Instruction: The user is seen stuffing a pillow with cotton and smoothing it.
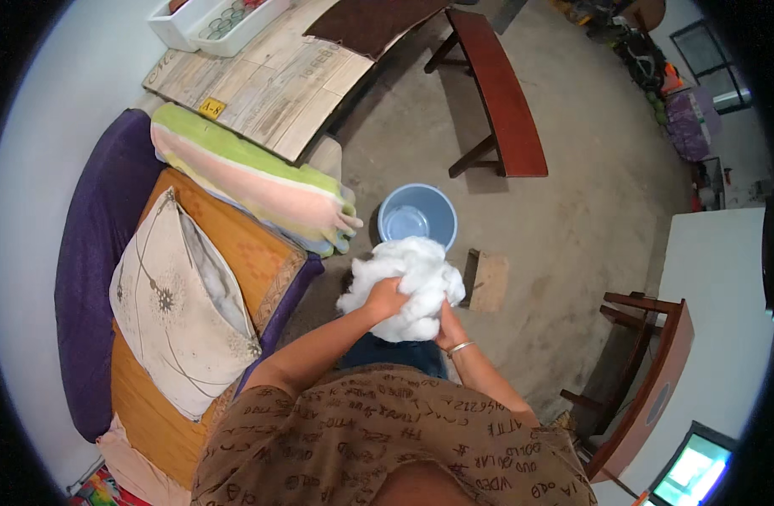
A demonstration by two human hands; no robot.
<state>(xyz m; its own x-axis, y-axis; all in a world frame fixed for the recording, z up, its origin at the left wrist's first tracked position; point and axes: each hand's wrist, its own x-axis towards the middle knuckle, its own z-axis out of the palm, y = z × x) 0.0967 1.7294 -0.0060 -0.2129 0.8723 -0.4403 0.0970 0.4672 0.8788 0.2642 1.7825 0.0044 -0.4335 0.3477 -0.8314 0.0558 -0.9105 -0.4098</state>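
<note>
A big clump of white fibre stuffing (412, 272) is between my two hands, over my lap. My left hand (387, 300) grips its near left side, the fingers sunk into the fluff. At its right edge my right hand (449, 326), with a bracelet on the wrist, holds it too; some fingers are hidden. Just beyond the clump stands a light blue plastic basin (418, 215), its near rim covered by the stuffing; no contents show in the visible part. To the left, a cream patterned cushion cover (165, 310) lies with its side opening apart, white stuffing (219, 288) showing inside.
The cushion rests on a sofa with an orange mat (134, 373). A striped blanket (254, 183) lies beside a wood-patterned table (266, 82). A small wooden stool (488, 281) stands right of the basin, a red bench (504, 95) farther off. Wooden furniture (652, 392) stands at right.
</note>
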